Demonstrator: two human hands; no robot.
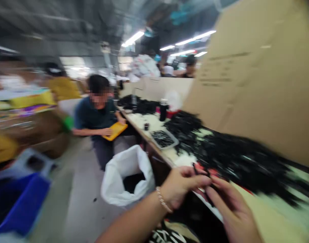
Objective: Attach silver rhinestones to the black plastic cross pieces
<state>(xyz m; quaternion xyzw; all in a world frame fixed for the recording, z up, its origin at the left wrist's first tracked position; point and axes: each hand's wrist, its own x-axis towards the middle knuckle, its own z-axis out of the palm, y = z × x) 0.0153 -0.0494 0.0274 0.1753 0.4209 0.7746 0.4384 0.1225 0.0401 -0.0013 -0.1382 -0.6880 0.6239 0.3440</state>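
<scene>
My left hand point(182, 185), with a bead bracelet on its wrist, pinches a small thin black piece point(201, 172) at the near edge of the worktable point(255, 206). My right hand point(227, 206) meets it from the right, fingertips closed on the same black piece. Just beyond the fingers a large heap of small black parts point(235, 158) covers the table. The whole picture is smeared by motion.
A tall cardboard sheet point(260, 77) stands behind the heap. A grey tray of black parts point(164, 138) and a dark bottle point(163, 109) lie farther along. A white sack point(126, 175) gapes beside the table. A seated person point(98, 118) holds a yellow tray. A blue crate point(18, 202) sits left.
</scene>
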